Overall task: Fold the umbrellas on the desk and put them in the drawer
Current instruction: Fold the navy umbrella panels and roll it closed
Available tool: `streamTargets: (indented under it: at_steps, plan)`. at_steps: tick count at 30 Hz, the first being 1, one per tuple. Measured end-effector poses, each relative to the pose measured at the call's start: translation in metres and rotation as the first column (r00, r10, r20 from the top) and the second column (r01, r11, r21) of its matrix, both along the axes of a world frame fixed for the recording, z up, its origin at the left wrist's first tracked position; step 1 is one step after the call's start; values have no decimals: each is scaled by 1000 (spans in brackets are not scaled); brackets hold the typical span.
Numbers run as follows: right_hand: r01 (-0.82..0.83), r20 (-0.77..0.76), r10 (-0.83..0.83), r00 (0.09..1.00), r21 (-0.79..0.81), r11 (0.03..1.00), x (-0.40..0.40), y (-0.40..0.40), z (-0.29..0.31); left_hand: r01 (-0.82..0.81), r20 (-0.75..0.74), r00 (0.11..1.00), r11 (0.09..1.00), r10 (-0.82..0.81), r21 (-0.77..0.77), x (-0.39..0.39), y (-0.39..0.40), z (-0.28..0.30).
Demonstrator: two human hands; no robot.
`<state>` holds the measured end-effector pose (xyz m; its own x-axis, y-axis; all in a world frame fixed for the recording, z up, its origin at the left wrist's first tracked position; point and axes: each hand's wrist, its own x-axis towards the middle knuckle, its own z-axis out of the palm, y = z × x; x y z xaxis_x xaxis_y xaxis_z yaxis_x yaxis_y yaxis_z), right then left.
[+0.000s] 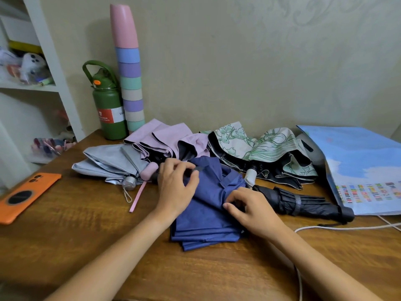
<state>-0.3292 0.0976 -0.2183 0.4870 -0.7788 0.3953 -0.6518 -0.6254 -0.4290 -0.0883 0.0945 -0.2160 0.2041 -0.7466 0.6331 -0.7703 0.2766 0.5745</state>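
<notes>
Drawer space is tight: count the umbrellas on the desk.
5: grey umbrella far left, pink umbrella behind, floral umbrella right, black umbrella strapped, blue umbrella under both hands. Others may be hidden.

Both bare forearms reach in over the blue umbrella (208, 205). Left hand (176, 187) at its far-left end, fingers curled, thumb and forefinger apparently pinching a dark strap. Right hand (252, 210) on its right side, palm down, fingers bent, gripping the fabric.

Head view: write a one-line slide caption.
Both hands, left and right, gather the navy umbrella on the desk, four more umbrellas behind.
</notes>
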Motion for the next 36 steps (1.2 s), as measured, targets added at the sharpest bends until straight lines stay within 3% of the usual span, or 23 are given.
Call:
streamTargets:
  at_steps: [3, 8, 11, 16, 23, 28, 33, 36]
  plan:
    - [21, -7, -21, 1000, 8, 1000, 2, -5, -3, 105, 118, 984, 969, -134, 224, -3, -3, -5]
    - [89, 34, -89, 995, -6, 996, 9, -15, 2, 53, 346, 931, 981, -116, 188, -7, -4, -32]
    - [140, 77, -135, 988, -60, 988, 14, -21, 5, 53, 313, 946, 992, -87, 116, -7, -4, -45]
    - [185, -130, -208, 970, -166, 969, 18, -34, 10, 87, 216, 972, 996, -91, 31, -6, -3, -45]
    - [84, -261, -191, 946, -373, 924, 19, -43, 22, 97, 202, 975, 995, -98, 18, -5, -4, -47]
    - [97, -165, -184, 969, -433, 896, 18, -45, 40, 121, 165, 979, 993, -119, -4, -5, -2, -42]
    - [119, 204, -77, 976, -200, 972, 22, -35, 51, 122, 171, 978, 992, -116, -22, -6, 0, -40]
    - [40, 267, -15, 964, -89, 995, 17, -30, 68, 128, 143, 982, 992, -125, -12, -5, 1, -38]
